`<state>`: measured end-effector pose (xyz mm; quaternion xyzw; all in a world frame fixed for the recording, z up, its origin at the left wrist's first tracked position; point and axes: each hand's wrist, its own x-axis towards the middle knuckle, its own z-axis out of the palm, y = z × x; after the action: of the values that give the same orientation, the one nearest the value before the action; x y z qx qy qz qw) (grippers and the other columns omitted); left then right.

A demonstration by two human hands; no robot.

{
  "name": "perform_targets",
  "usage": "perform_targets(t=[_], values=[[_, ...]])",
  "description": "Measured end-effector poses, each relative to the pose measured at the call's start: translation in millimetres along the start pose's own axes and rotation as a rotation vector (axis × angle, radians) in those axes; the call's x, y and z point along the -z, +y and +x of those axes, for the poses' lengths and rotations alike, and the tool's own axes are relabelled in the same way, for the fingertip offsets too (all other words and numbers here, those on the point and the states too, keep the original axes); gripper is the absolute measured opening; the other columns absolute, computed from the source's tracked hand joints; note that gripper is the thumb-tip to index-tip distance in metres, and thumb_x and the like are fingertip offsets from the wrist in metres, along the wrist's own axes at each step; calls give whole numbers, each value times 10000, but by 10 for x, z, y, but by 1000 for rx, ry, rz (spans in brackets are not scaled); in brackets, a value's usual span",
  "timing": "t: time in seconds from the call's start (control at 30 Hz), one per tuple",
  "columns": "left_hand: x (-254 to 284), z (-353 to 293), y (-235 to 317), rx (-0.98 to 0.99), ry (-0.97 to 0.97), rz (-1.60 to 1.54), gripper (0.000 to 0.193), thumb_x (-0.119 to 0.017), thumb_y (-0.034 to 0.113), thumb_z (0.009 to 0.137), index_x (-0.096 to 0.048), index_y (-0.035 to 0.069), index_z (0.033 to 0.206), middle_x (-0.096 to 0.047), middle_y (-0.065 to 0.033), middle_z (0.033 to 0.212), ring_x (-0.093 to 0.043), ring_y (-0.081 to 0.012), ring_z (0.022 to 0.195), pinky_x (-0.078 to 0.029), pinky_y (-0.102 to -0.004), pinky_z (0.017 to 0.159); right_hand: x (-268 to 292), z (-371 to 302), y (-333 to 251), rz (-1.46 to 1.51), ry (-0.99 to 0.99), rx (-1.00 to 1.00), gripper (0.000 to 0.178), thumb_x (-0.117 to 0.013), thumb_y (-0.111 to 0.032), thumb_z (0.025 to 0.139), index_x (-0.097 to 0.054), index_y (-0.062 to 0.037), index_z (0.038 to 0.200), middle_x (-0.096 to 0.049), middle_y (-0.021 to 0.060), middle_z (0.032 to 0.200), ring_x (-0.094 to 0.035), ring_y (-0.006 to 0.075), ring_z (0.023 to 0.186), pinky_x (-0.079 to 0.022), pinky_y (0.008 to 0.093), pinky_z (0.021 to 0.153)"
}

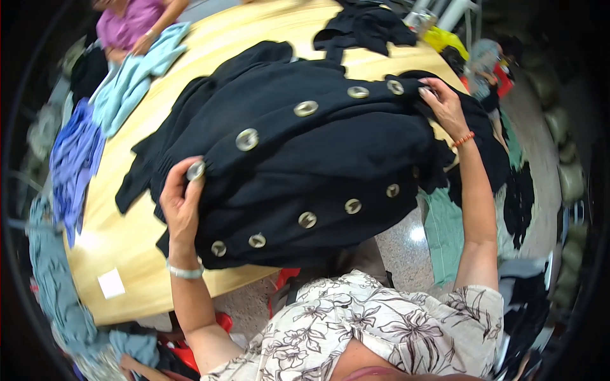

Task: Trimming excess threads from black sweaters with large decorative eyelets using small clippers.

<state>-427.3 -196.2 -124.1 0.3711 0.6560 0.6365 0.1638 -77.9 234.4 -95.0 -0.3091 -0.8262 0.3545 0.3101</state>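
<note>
The left hand (182,202) clamps a round button (196,170) on the black garment (298,159); well apart and farther forward, the right hand (446,109) pinches the same edge, apparently thumb-to-finger, over the surface (124,238).

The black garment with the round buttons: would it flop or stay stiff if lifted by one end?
The black garment would probably flop, since it folds softly between the left hand and the right hand. The shiny buttons may add slight weight along their two rows.
</note>
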Motion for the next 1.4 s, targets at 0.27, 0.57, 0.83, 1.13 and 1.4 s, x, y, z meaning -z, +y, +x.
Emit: perform_targets(t=[0.27, 0.57, 0.83, 1.13, 1.4], values=[[257, 0, -76, -58, 195, -149, 234, -596, 78, 1006, -612, -18, 1219, -647, -48, 1151, -587, -116, 1067, -420, -261, 1008, 236, -216, -389, 297, -181, -225, 285, -745, -199, 925, -729, -55, 1171, -623, -93, 888, -450, -22, 660, -338, 159, 536], [161, 32, -54, 13, 205, -9, 285, -558, 153, 1026, -602, -31, 1239, -627, -72, 1175, -579, -139, 1089, -409, -276, 1028, 256, -456, -87, 521, -358, -33, 403, -783, -76, 879, -685, -9, 1265, -705, 42, 1213, -621, 59, 1031, -513, 246, 948], [315, 51, -203, 9, 239, 62, 319, -541, 173, 1028, -607, -24, 1271, -635, -89, 1224, -581, -167, 1137, -402, -300, 1071, 175, -505, 37, 507, -240, 113, 297, -775, -126, 907, -740, -38, 1189, -713, -51, 936, -491, -17, 715, -418, 189, 659], [279, 130, -205, 22, 174, 87, 330, -548, 188, 1022, -609, -21, 1269, -631, -110, 1231, -575, -193, 1155, -403, -323, 1082, 240, -617, 88, 528, -215, 46, 181, -768, -163, 931, -753, -36, 1060, -637, -82, 795, -434, -32, 658, -351, 184, 595], [889, 199, -660, -87, 105, 295, 487, -505, 321, 1036, -581, -82, 1298, -525, -206, 1436, -492, -309, 1330, -339, -402, 1163, 134, -807, 496, 376, -2, -54, 294, -716, -287, 960, -740, -6, 880, -690, 59, 796, -580, 71, 721, -464, 260, 669]])
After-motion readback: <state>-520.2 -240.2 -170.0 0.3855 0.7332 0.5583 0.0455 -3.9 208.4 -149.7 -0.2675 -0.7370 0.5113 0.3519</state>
